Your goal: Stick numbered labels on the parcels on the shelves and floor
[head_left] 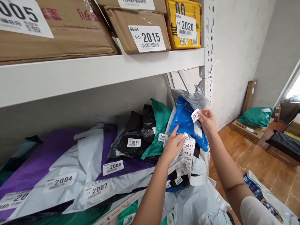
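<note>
right hand [207, 120] pinching label [195, 115] — blue parcel [185, 122]

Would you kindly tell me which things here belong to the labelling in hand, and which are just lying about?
In hand: left hand, label strip, right hand, single label, blue parcel bag.
Lying about: green bag, box 2015, floor boxes.

Cardboard boxes [140, 29] on upper shelf [100, 70], purple mailer [37, 162], black mailer [134, 134], green parcel [255, 116] on floor

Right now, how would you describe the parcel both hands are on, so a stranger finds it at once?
Look at the lower shelf, at its right end beside the white upright post. The blue bag stands there, the left hand and right hand on it. It is the only bright blue parcel, next to a green bag.
</note>
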`<state>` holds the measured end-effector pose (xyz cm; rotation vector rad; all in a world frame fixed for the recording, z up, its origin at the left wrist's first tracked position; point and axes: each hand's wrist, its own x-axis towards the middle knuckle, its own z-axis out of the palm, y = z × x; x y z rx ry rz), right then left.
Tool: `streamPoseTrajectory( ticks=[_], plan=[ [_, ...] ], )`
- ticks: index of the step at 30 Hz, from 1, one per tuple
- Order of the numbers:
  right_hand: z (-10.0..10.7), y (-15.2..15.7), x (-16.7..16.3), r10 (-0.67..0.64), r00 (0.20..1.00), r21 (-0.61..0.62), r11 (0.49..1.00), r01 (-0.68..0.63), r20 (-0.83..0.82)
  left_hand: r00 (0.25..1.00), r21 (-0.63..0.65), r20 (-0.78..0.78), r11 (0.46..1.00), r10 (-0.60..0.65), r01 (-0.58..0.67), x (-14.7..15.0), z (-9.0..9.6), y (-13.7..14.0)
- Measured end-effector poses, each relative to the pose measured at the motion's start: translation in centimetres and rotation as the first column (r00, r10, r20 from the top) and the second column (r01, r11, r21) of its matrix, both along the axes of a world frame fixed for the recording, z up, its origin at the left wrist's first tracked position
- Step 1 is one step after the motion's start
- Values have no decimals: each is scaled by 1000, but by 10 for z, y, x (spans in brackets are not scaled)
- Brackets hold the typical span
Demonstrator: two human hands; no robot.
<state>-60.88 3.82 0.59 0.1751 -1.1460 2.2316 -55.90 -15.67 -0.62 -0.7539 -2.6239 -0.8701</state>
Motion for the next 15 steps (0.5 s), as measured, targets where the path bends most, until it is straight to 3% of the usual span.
streamPoseTrajectory(
  ticks=[2, 3, 6, 9, 11, 13, 14, 15],
  plan=[
    [1, -12, 2, 226, 969, -106, 971, -216, 96, 999, 33, 8, 999, -42, 42, 6, 3, 0],
    [-2, -20, 3, 275, 950, -164, 954, -251, 147, 998, 47, 7, 997, -57, 56, 8, 3, 0],
    [-17, -45, 5, 291, 907, -323, 927, -190, 303, 997, 68, -16, 995, -78, 79, 11, 1, 2],
    [-31, -60, 5, 273, 866, -348, 929, -125, 419, 997, 54, -42, 997, -59, 61, 11, -3, 4],
    [-35, -62, 5, 218, 848, -243, 964, -109, 483, 997, 49, -56, 997, -56, 59, 10, -5, 4],
    [-35, -59, 6, 99, 843, -1, 993, -115, 529, 995, 60, -64, 995, -72, 76, 10, -5, 4],
    [-34, -56, 7, 5, 847, 170, 979, -112, 532, 995, 70, -62, 994, -78, 83, 10, -5, 4],
    [-32, -53, 9, -109, 852, 356, 930, -94, 512, 995, 83, -57, 993, -80, 85, 10, -6, 4]
  ],
)
